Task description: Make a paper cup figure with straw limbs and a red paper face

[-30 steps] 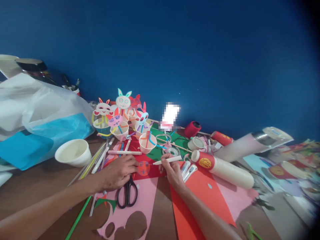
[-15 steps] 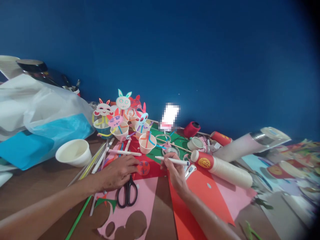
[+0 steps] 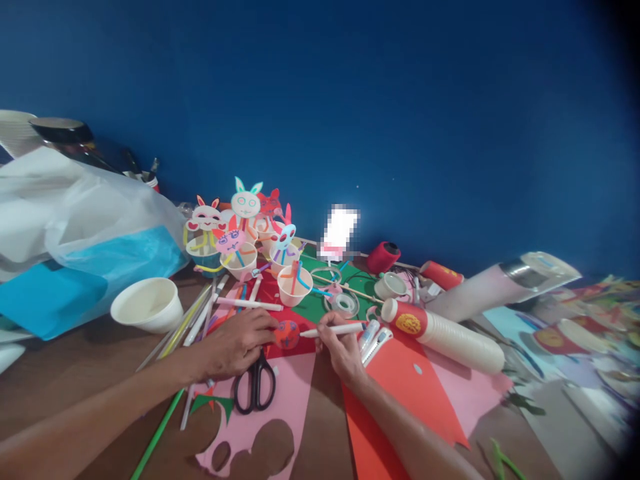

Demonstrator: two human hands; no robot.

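A small round red paper face (image 3: 287, 335) with drawn features lies at the centre of the work area. My left hand (image 3: 240, 343) has its fingertips closed at the left edge of this disc, holding it. In my right hand (image 3: 340, 350) is a white marker (image 3: 345, 329), gripped like a pen. The marker's tip is at the right edge of the disc; whether it touches cannot be made out. Black-handled scissors (image 3: 255, 387) lie just below my left hand, their blades partly hidden. Right of my right hand are white utility knives (image 3: 373, 343).
Paper cups with animal faces (image 3: 246, 203) stand behind. A white bowl (image 3: 148, 305), straws (image 3: 197, 317) and a plastic bag (image 3: 90, 193) are at left. Stacked cups (image 3: 450, 340), a tape roll (image 3: 344, 305) and orange paper (image 3: 405, 393) are at right. A blurred bright screen (image 3: 341, 230) stands at the wall.
My right hand has moved left and slightly down, bringing the marker's tip to the paper disc and uncovering the knives and tape roll. My left hand has stayed nearly in place.
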